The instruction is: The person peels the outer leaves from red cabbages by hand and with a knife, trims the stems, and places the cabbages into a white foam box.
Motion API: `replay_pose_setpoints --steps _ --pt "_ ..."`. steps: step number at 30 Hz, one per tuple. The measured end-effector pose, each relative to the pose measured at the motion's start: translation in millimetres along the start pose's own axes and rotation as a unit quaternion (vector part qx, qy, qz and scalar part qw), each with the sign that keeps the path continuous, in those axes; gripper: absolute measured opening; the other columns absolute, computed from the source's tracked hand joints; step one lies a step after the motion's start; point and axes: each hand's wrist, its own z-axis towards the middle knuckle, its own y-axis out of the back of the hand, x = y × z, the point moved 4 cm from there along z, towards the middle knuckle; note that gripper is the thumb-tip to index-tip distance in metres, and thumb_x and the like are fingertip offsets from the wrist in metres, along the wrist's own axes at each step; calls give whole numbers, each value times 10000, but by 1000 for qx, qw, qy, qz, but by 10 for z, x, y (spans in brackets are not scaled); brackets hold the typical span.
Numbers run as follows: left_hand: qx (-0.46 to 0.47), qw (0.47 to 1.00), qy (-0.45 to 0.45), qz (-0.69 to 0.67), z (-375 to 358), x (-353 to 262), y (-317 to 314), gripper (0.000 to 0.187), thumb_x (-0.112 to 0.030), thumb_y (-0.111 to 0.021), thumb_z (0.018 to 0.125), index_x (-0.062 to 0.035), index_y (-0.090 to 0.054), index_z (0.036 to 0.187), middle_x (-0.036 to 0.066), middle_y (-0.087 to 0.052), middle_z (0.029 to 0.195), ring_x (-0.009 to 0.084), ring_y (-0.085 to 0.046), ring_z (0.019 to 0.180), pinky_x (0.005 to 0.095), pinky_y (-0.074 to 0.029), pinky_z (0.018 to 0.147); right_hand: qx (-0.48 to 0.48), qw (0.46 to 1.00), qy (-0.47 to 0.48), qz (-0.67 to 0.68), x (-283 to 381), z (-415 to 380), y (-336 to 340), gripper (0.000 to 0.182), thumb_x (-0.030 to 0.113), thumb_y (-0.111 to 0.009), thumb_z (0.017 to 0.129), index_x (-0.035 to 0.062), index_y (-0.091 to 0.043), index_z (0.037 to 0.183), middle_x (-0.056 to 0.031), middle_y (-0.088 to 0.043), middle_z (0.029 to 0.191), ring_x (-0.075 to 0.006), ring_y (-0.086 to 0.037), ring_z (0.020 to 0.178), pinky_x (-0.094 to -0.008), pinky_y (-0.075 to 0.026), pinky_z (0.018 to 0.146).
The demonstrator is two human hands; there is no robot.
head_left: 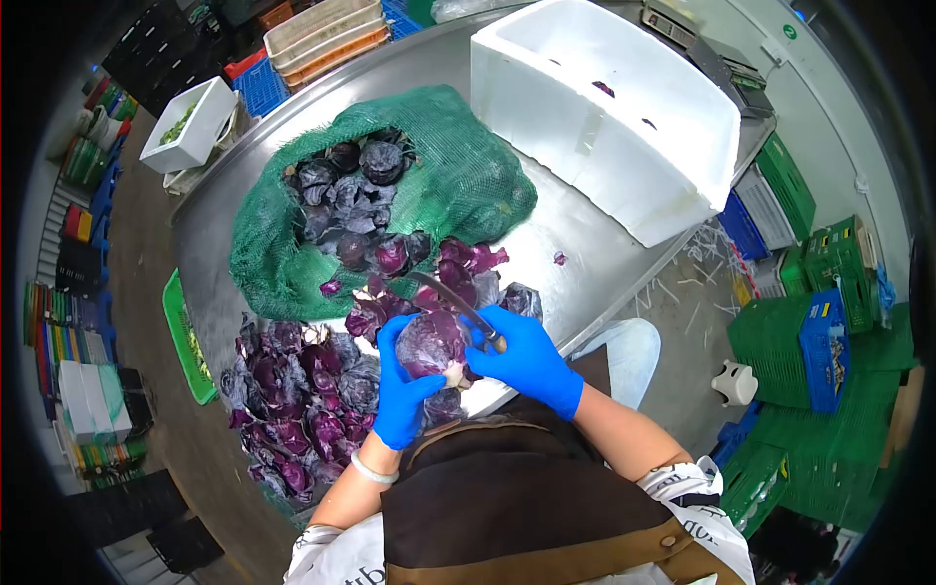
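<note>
A red cabbage (430, 343) is gripped by my left hand (398, 395), in a blue glove, with the fingers wrapped round its left side. My right hand (531, 359), also gloved in blue, closes on the wooden handle of a knife (458, 300). Its curved blade points up and left over the top of the cabbage. The pale stem end of the cabbage faces me. Loose purple leaves (366, 317) lie around it on the table. Beyond it, a green mesh sack (453, 161) gapes, with several dark red cabbages (382, 161) inside.
A heap of trimmed purple leaves (302, 390) lies at the table's left front. At the back right of the metal table (210, 229) stands a large white foam box (604, 146) with leaf scraps inside. Stacked green crates (770, 341) and a small white stool (734, 383) are on the right.
</note>
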Motion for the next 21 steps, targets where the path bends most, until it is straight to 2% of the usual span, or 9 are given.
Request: replay_pose_setpoints --steps 3,4,6,7,9,11,15,18,21 --pt "37 999 -11 31 -5 96 111 905 -166 -792 593 -112 -324 1367 85 -497 1275 247 -514 1193 384 -412 1034 -53 995 35 -74 -163 48 -9 255 133 -686 798 11 -626 1013 -48 -650 819 -88 -597 739 -286 -510 671" --pt "50 991 -66 101 1 125 146 894 -154 -794 592 -111 -338 1359 80 -495 1277 250 -516 1191 386 -414 1037 -61 996 42 -48 -196 42 -3 237 134 -680 804 9 -627 998 -52 -650 814 -89 -592 727 -289 -506 661" --pt "24 998 -32 49 -20 62 81 902 -166 -813 589 -106 -341 1354 82 -494 1278 248 -516 1187 385 -407 1043 -74 996 57 4 -178 37 22 204 137 -667 817 5 -628 967 -60 -649 802 -91 -580 701 -295 -498 641" --pt "12 1000 -15 23 -13 37 59 906 -172 -823 587 -104 -343 1352 83 -494 1279 247 -516 1185 385 -403 1046 -68 996 54 29 -157 20 20 211 166 -674 806 11 -621 939 -76 -638 759 -124 -590 663 -312 -493 615" --pt "25 993 -65 100 51 9 98 929 -195 -864 561 -87 -362 1335 99 -473 1307 250 -487 1209 391 -377 1066 -59 994 46 77 -24 -46 32 237 224 -687 785 24 -606 884 -109 -615 671 -189 -610 587 -347 -483 564" --pt "55 976 -119 175 75 -19 72 940 -202 -880 548 -82 -370 1329 106 -460 1324 252 -469 1225 394 -363 1075 -58 997 55 -5 2 -37 68 234 220 -686 778 23 -605 874 -106 -619 680 -174 -605 588 -338 -486 567" --pt "67 969 -120 205 72 -12 44 902 -205 -887 536 -76 -414 1293 106 -459 1320 248 -462 1227 393 -357 1076 -57 988 82 -116 -121 -24 90 213 195 -676 766 17 -598 855 -88 -617 684 -135 -584 594 -323 -486 566" --pt "61 973 -99 200 60 52 99 906 -188 -838 584 -89 -386 1363 100 -451 1356 250 -456 1252 392 -361 1074 -96 994 58 -5 -243 2 114 191 177 -664 757 12 -585 813 -96 -606 673 -154 -577 567 -330 -478 548" --pt "-8 989 12 -146 -61 73 41 877 -133 -773 595 -94 -350 1363 80 -465 1317 262 -464 1242 396 -361 1083 -120 991 -50 34 -714 125 275 184 166 -654 750 9 -621 841 -89 -602 671 -151 -565 553 -320 -461 518"
